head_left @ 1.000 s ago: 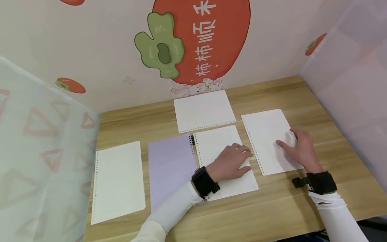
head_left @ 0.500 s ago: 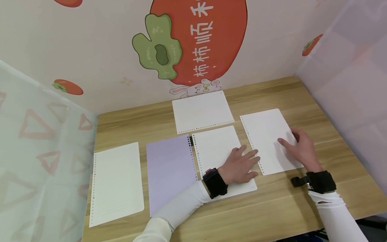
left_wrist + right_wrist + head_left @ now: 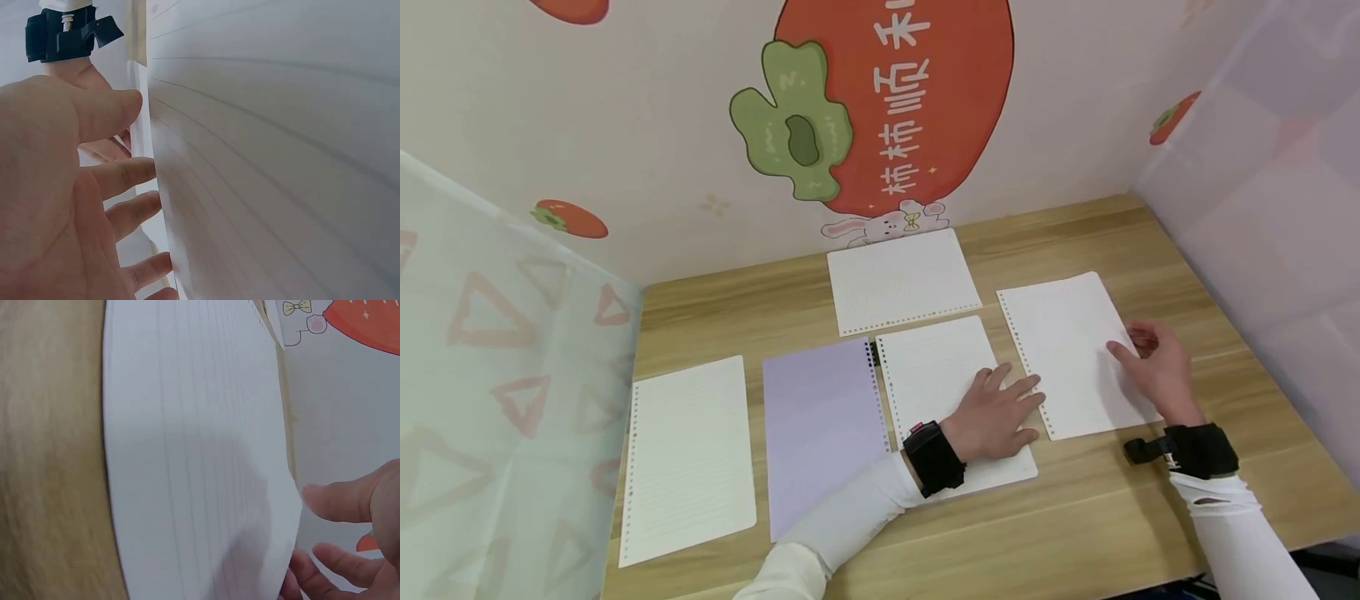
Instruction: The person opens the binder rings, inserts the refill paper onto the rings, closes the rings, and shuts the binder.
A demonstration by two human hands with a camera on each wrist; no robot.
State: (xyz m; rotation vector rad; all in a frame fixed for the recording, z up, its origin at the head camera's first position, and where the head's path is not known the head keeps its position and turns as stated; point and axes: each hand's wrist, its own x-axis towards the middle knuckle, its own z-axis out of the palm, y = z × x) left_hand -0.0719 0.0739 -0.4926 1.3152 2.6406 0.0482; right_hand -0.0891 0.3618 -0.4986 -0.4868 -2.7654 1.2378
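Observation:
An open ring-bound notebook lies mid-table, with a purple left side [image 3: 820, 433] and a lined white page [image 3: 932, 358] on the right. My left hand [image 3: 996, 417] rests on that page with fingers spread, fingertips reaching past its right edge. Right of the notebook lies a lined loose-leaf sheet [image 3: 1060, 358] with holes down its left side. My right hand [image 3: 1161, 375] pinches this sheet at its right edge, thumb on top and fingers at the underside. In the right wrist view the edge of the sheet [image 3: 200, 425] bends up a little by the thumb.
Another punched sheet [image 3: 692, 458] lies at the far left, and one more [image 3: 902, 279] lies sideways at the back against the printed wall [image 3: 677, 108]. Fabric-like side panels [image 3: 1262, 183] border the wooden table [image 3: 1075, 517].
My left hand has shifted slightly right and spread flatter on the notebook page. My right thumb has slid outward toward the right edge of the loose-leaf sheet.

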